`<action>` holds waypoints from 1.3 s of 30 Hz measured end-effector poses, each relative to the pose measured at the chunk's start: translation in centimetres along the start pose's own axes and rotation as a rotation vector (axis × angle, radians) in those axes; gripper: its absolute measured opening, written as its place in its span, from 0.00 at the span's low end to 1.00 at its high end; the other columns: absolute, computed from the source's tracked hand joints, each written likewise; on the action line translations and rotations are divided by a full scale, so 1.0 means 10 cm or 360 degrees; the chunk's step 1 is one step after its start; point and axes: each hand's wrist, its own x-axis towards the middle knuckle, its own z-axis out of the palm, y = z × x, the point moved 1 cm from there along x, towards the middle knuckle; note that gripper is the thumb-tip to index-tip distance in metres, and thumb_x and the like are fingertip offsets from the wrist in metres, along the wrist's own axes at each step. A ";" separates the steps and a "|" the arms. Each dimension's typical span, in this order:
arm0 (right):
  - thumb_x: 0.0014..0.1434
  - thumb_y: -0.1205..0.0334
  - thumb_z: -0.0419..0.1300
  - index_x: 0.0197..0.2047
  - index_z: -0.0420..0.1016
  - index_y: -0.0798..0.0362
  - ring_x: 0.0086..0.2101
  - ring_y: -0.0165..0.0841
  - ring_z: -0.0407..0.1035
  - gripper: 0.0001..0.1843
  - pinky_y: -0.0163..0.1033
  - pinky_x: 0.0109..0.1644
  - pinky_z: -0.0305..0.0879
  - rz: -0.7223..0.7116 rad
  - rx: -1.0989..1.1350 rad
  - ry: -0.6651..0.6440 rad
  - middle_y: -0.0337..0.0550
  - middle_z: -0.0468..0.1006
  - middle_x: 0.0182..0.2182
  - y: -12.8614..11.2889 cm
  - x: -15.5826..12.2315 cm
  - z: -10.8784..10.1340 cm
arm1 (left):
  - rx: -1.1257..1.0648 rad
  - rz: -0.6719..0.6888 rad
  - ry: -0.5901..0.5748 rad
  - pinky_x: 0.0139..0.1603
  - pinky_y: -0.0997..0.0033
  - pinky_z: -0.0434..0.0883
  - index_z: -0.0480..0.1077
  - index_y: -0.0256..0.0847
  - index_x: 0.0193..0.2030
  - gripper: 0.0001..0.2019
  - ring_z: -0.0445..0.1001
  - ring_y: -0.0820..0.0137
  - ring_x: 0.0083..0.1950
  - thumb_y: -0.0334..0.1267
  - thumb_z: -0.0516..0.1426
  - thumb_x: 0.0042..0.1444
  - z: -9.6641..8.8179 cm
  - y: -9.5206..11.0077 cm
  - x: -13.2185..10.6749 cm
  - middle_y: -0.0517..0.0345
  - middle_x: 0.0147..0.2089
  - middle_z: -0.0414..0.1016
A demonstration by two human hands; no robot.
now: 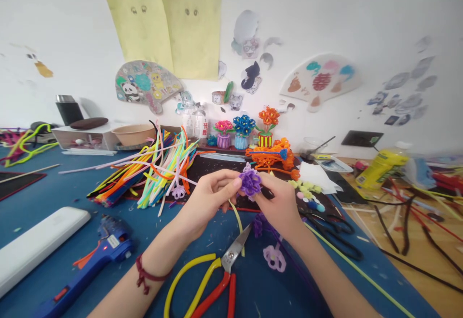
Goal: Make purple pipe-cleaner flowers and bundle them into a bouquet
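Note:
A purple pipe-cleaner flower (pixel 250 183) is held up between my two hands over the table. My left hand (pixel 217 190) pinches its left side with thumb and fingers, and a pale yellow pipe cleaner (pixel 238 217) hangs down just below. On the flower's right side, my right hand (pixel 277 197) grips it with closed fingers. Beneath the hands lie scissors (pixel 228 258) with yellow and red handles. A light purple looped flower (pixel 275 258) rests beside them, near a dark purple piece (pixel 258 224) partly hidden by my right hand.
A blue glue gun (pixel 108 248) and a white case (pixel 39 241) lie at left. Bundled pipe cleaners (pixel 152 168) spread behind my left hand. Potted pipe-cleaner flowers (pixel 243 132) stand by the wall. Black scissors (pixel 334 233) and a yellow bottle (pixel 381 166) are at right.

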 end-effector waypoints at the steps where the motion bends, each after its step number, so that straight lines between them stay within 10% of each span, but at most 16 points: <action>1: 0.56 0.74 0.58 0.26 0.72 0.53 0.29 0.32 0.69 0.09 0.33 0.33 0.63 -0.0012 -0.0003 -0.0001 0.38 0.73 0.24 0.00 0.00 0.00 | -0.0002 0.0001 -0.0009 0.21 0.82 0.60 0.72 0.36 0.42 0.14 0.63 0.78 0.26 0.46 0.59 0.55 0.00 0.00 0.00 0.63 0.25 0.66; 27: 0.63 0.64 0.55 0.35 0.76 0.52 0.37 0.36 0.69 0.10 0.40 0.43 0.64 0.0030 0.0200 -0.0265 0.45 0.76 0.34 0.05 0.05 -0.04 | 0.0331 0.0166 0.0151 0.28 0.78 0.62 0.73 0.37 0.38 0.11 0.63 0.76 0.28 0.44 0.59 0.55 -0.04 0.09 0.01 0.60 0.30 0.70; 39: 0.56 0.49 0.63 0.35 0.77 0.52 0.29 0.33 0.67 0.14 0.37 0.34 0.67 0.0511 0.0737 -0.0249 0.40 0.74 0.27 0.19 0.02 -0.02 | 0.0379 0.0129 0.0050 0.27 0.77 0.62 0.71 0.37 0.35 0.11 0.64 0.76 0.27 0.43 0.58 0.56 -0.03 0.10 -0.02 0.61 0.28 0.69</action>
